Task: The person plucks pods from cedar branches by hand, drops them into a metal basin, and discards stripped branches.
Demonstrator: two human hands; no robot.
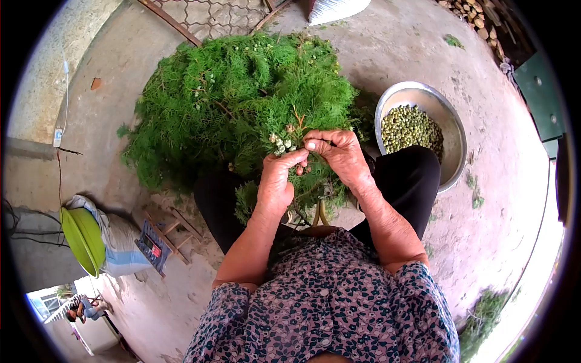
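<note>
A big heap of green feathery branches (200, 103) lies in front of my knees. Near its lower right edge my left hand (282, 175) pinches a sprig that bears pale green cones (281, 144). My right hand (340, 154) meets it from the right, thumb and fingertips pressed together by the same cones. Whatever is between the right fingertips is too small to make out. Right of the heap, a metal basin (455, 127) holds many small green cones (411, 128), partly hidden by my right knee.
A lime green basin (83, 241) leans by a sack (121, 245) at left, beside a small wooden stool (172, 233). A white sack (336, 9) stands at the top, stacked logs (478, 18) at top right. A person (89, 310) is far off at lower left.
</note>
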